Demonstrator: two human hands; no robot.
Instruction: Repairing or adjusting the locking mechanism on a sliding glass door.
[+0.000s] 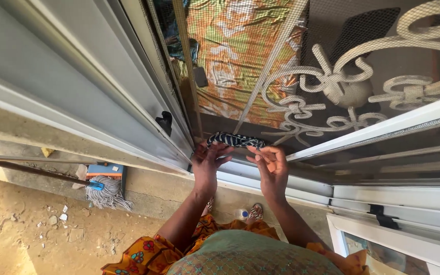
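A dark cloth with white stripes (236, 139) is stretched along the bottom rail of a window. My left hand (208, 162) grips its left end, fingers curled over the fabric. My right hand (270, 164) pinches its right end between thumb and fingers. Both hands rest against the white window frame (301, 189), just below the glass.
The glass carries a mesh screen and a white ornamental metal grille (342, 86). A sliding frame with a black latch (164, 122) runs to the left. Below, a grey string mop with a blue head (106, 189) lies on the concrete ledge beside sandy ground (31, 229). Sandalled feet (254, 211) show below.
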